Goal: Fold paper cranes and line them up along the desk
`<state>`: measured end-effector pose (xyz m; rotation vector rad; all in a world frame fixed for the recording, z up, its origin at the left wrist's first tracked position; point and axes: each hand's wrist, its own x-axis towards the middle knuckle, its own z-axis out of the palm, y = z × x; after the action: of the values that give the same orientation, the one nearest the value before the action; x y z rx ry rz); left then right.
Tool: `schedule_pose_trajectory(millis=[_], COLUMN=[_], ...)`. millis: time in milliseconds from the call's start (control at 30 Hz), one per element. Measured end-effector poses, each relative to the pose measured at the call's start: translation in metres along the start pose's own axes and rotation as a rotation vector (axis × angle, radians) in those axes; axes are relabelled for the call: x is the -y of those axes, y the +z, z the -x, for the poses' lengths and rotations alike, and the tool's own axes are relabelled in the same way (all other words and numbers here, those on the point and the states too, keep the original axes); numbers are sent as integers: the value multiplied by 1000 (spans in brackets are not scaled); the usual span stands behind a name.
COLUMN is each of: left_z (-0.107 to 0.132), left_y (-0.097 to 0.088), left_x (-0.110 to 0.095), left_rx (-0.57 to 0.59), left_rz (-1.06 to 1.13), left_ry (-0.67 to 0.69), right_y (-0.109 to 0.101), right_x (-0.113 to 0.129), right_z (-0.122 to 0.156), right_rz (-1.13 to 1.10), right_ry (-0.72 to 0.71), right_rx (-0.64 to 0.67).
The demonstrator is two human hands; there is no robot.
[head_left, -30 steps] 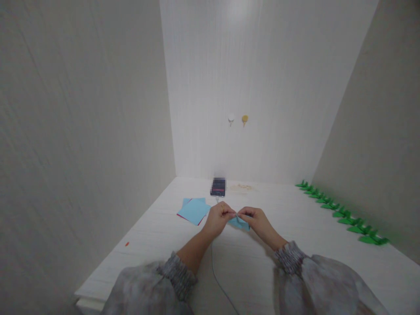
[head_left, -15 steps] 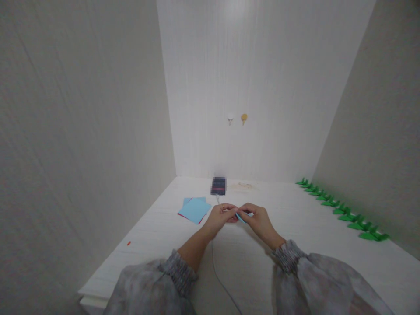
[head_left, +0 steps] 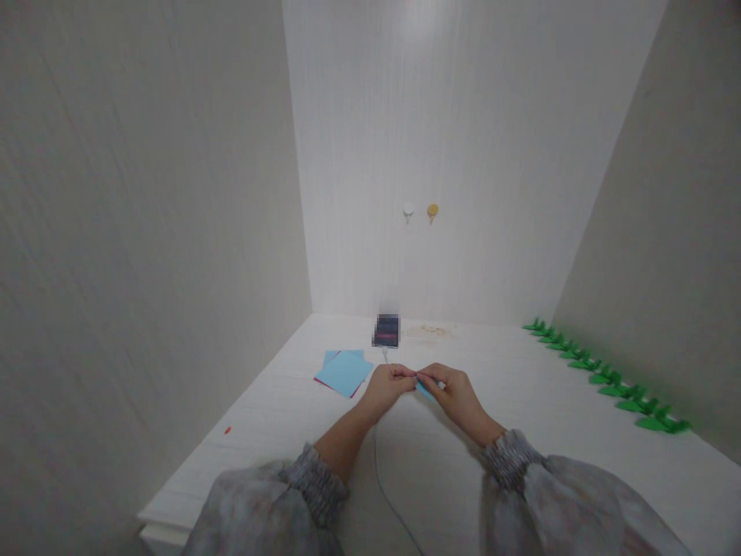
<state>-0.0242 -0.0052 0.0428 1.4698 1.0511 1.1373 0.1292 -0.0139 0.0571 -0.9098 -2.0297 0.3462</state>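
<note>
A small folded piece of blue paper (head_left: 425, 391) is held between my two hands, above the middle of the white table. My left hand (head_left: 390, 384) pinches its left end between thumb and fingers. From the other side my right hand (head_left: 448, 384) grips the paper, with thumb and index finger meeting close to the left fingertips. Most of the paper's shape is hidden behind the fingers. Left of my left hand lies a short stack of square blue paper sheets (head_left: 346, 372), with red edges showing under it.
A phone (head_left: 387, 330) with a white cable (head_left: 379, 475) stands near the back wall. Several folded green paper figures (head_left: 605, 376) line the right side. A small orange-red scrap (head_left: 228, 430) lies at the left. A white hook (head_left: 408, 210) and a yellow hook (head_left: 432, 210) are on the wall.
My fingers have shifted slightly on the blue paper, and the left fingers have curled in more. The whole view has tilted a little.
</note>
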Motion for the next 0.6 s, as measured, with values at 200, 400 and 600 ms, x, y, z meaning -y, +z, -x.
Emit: schedule_pose_trajectory(millis=[200,400,600], left_z=[1,2,6], left_y=[1,0,-3], left_x=[-3,-7,-13], left_rx=[-5,-5,-28], left_rz=[-72,11,222], left_ry=[-21,-61,-84], right_y=[0,-1,-1], right_x=[0,4,11], right_z=[0,-1,-5], right_rz=[38,20,-73], right_ry=[-23,3,155], right_rx=[38,26,-97])
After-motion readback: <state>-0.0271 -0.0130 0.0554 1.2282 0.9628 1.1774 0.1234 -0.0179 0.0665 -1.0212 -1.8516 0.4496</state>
